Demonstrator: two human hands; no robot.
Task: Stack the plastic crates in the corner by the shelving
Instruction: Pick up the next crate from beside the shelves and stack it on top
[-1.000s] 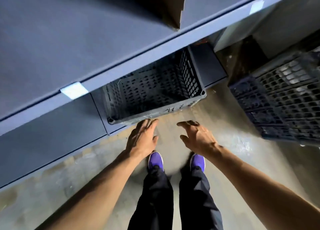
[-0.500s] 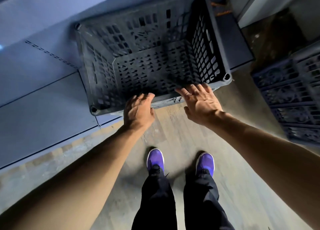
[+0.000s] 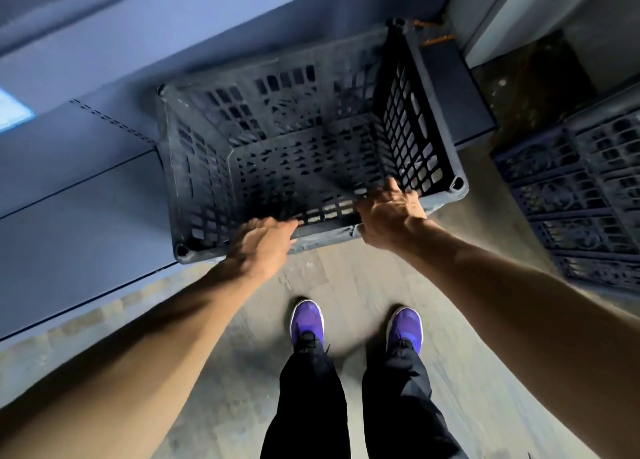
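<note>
Blue-grey metal shelving (image 3: 86, 199) fills the left and top of the view, standing on a worn grey concrete floor (image 3: 346, 285).

Stack of dark lattice-sided plastic crates (image 3: 581, 209) stands at right, by the corner, well apart from the hands.

Black perforated plastic crate (image 3: 304, 168), open side up and empty, sits at the foot of the shelving, far end in the bottom bay and near rim out toward the feet.

Left grip (image 3: 259, 247): fingers lie over the near rim, with the thumb apparently under it. Right grip (image 3: 388, 213): fingers hooked over the same rim, closed on it, nearer the right corner.

Purple shoes (image 3: 306, 322) stand just back from the crate.

Step in hand, as judged: taking hold of the crate to draw it out. Next move calls for a pull clear of the shelf, a level lift, a carry right, then corners lined up over the stack.
</note>
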